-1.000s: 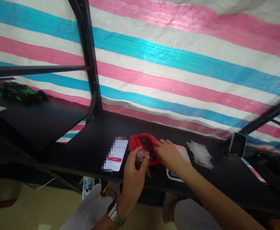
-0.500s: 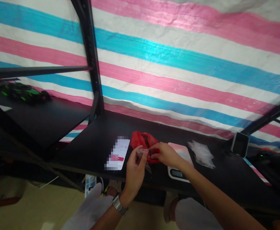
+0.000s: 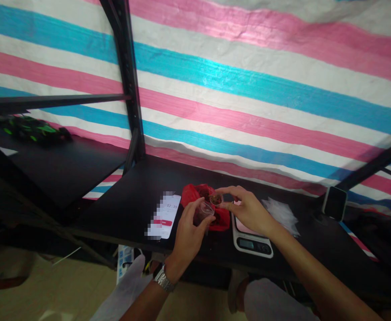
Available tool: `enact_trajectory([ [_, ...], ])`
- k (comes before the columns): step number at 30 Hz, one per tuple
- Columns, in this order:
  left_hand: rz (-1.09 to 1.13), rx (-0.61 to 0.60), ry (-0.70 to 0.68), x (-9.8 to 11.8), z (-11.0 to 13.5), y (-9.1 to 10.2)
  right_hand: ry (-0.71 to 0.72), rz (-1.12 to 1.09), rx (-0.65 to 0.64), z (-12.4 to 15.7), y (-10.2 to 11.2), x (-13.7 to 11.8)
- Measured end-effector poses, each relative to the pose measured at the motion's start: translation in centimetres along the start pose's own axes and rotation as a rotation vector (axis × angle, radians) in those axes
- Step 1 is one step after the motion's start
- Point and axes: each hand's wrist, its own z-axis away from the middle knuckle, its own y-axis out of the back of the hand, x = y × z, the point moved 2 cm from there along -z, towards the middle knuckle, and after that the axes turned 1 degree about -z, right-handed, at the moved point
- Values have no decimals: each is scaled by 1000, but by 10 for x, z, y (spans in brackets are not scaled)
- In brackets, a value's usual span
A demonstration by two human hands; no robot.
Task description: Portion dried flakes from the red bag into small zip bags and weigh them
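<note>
Where striped sheeting [image 3: 242,84] backs tabletop [image 3: 125,196], left hand [image 3: 188,232] pinches a bag [image 3: 202,212], right hand [image 3: 251,209] apparently a cup [image 3: 217,199].

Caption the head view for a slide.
Left hand holds a clear bag, right hand a cup of brown bits, at a red bag.

Table [image 3: 125,200]: open strip behind the red bag [image 3: 189,196]
Left of bag: phone [image 3: 168,214] blocks
Right of bag: scale [image 3: 254,245] blocks

From my end, the striped sheet [image 3: 235,96] glows brightly, with glare on a blue stripe [image 3: 212,73], while the black tabletop [image 3: 122,209] sits dim. Lower corners sink into shadow; fine detail looks soft. The phone [image 3: 167,218] (partly pixelated) shines.
</note>
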Motion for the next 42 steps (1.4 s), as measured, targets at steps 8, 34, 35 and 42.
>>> enact_trajectory([
  [8, 54, -14, -52, 5, -1, -4, 328, 658, -115, 5, -3, -36],
  [34, 71, 2, -65, 11, -2, 3, 313, 624, 88, 13, 2, -38],
  [35, 75, 13, -62, 10, -2, 5, 240, 521, 148, 14, 2, -35],
  [42, 238, 158, -29, 1, -2, 19, -239, -278, 46, 26, -26, -1],
])
